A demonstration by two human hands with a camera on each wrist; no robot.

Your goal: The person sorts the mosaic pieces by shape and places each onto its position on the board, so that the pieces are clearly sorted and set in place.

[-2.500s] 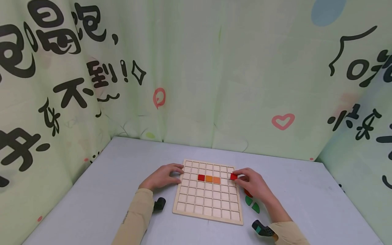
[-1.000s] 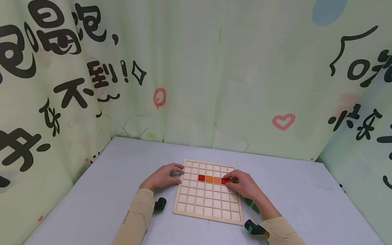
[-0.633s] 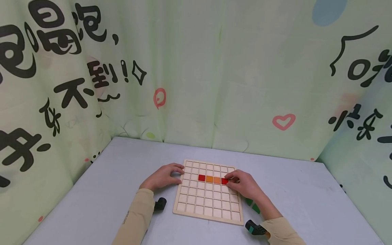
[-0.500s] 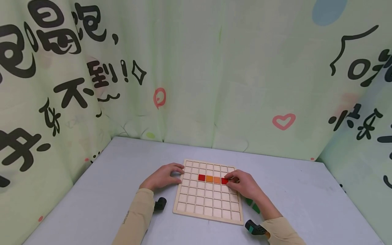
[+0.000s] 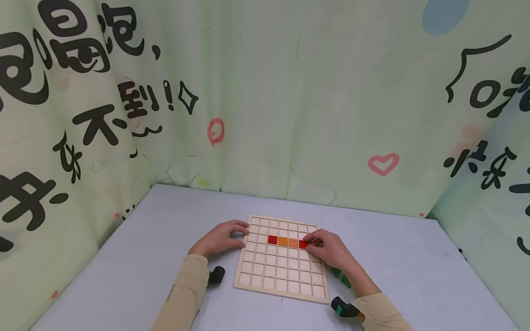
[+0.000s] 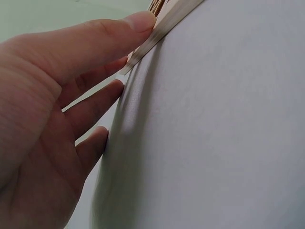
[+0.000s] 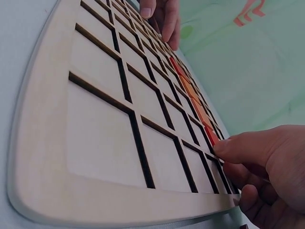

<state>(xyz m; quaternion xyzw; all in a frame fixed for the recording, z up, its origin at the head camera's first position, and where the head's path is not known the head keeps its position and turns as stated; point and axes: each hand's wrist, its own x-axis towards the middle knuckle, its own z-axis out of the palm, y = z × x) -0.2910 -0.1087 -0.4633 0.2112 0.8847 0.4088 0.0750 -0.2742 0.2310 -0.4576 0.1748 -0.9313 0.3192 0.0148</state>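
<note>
A wooden grid board (image 5: 281,274) lies flat on the table, its square cells divided by thin strips. One row holds a red square tile (image 5: 272,240), two orange tiles (image 5: 288,242), and a second red tile (image 5: 303,244) at their right end. My right hand (image 5: 333,250) has thumb and forefinger at this last tile, pinching its right side; in the right wrist view the thumb (image 7: 243,147) covers part of it. My left hand (image 5: 219,236) steadies the board's left edge. The left wrist view shows the thumb (image 6: 140,21) against the rim and the other fingers loosely extended.
Green pieces (image 5: 340,276) lie on the table right of the board, partly covered by the right forearm. Black wrist cameras sit at the left wrist (image 5: 216,276) and the right wrist (image 5: 345,308). A printed curtain (image 5: 256,138) stands behind the table.
My right hand has carried the red tile leftward from the board's right edge to the cell beside the orange tiles, then stayed there. My left hand has kept its place.
</note>
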